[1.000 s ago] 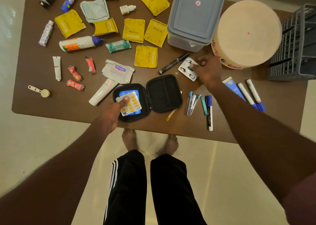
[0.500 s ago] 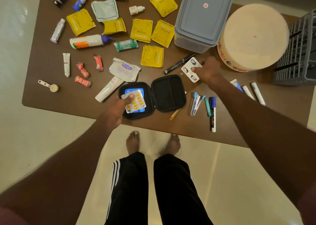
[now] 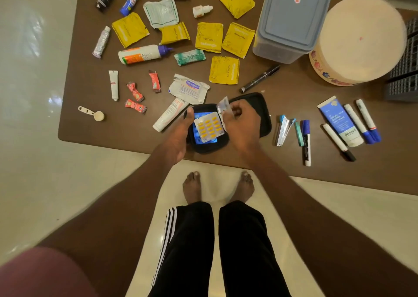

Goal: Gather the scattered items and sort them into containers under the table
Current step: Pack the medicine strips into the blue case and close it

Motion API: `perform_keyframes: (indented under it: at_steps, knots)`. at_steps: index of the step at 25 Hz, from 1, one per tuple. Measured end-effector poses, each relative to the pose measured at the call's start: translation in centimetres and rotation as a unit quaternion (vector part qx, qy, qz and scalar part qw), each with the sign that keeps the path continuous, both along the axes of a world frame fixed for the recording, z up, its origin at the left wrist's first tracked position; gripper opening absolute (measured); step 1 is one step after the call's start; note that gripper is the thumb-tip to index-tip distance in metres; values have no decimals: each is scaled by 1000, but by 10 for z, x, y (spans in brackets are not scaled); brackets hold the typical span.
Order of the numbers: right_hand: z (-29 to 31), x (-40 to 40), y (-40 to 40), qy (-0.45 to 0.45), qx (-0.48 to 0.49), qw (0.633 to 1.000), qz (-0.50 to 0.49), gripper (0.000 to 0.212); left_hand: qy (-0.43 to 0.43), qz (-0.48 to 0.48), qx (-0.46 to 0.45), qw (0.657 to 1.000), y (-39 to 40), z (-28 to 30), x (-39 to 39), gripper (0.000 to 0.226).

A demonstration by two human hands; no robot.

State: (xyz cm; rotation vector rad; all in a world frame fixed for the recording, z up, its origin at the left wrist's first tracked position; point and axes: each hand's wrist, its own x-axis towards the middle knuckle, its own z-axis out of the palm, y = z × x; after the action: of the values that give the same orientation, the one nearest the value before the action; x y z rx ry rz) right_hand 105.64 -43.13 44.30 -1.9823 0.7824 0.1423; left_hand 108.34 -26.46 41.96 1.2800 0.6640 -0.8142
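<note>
At the table's near edge, the right hand pinches a silver blister strip over the open black case; the left hand, fingers relaxed, steadies it. A loose pinch could drop the strip outside.

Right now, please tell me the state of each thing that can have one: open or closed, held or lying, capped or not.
Black zip case: open, on the table.
Yellow pill strip: lying in the case.
Silver blister strip: pinched by the right hand.
Left hand: fingers straight, resting at the case's edge.
Grey-lidded box: lid on.
Round tin: lid on.
Blue-capped marker: capped, lying flat.
</note>
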Motion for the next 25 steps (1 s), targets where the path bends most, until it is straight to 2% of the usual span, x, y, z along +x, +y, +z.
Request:
perform_keyframes:
  at_steps: [2, 6, 8, 10, 12, 14, 19, 23, 25]
  knots:
    - [-6, -9, 30, -6, -114, 989, 93, 14, -3, -3, -1, 1000, 2, 1, 0, 44]
    - [-9, -23, 74, 51, -159, 966, 196, 45, 32, 6, -13, 999, 6, 7, 4, 50]
    - [-12, -29, 84, 46, -167, 965, 199, 45, 45, -18, -17, 999, 8, 4, 4, 51]
    - [-14, -32, 82, 47, -163, 968, 187, 44, 40, -32, -16, 999, 7, 2, 3, 41]
    - [-13, -32, 78, 40, -140, 974, 171, 40, 31, -14, 5, 999, 6, 0, 1, 34]
    - [-11, -32, 72, 34, -98, 982, 158, 35, 24, 0, 29, 999, 6, -5, -1, 36]
    - [-15, -49, 46, -62, -40, 997, 33, 13, -12, 33, 93, 995, 13, -16, -12, 44]
    - [-16, -59, 20, -84, -110, 984, -111, 21, -7, 49, 91, 995, 34, -25, -23, 52]
    - [-11, -57, 2, -61, -104, 969, -214, 23, -10, 61, 71, 996, 42, -26, -27, 51]
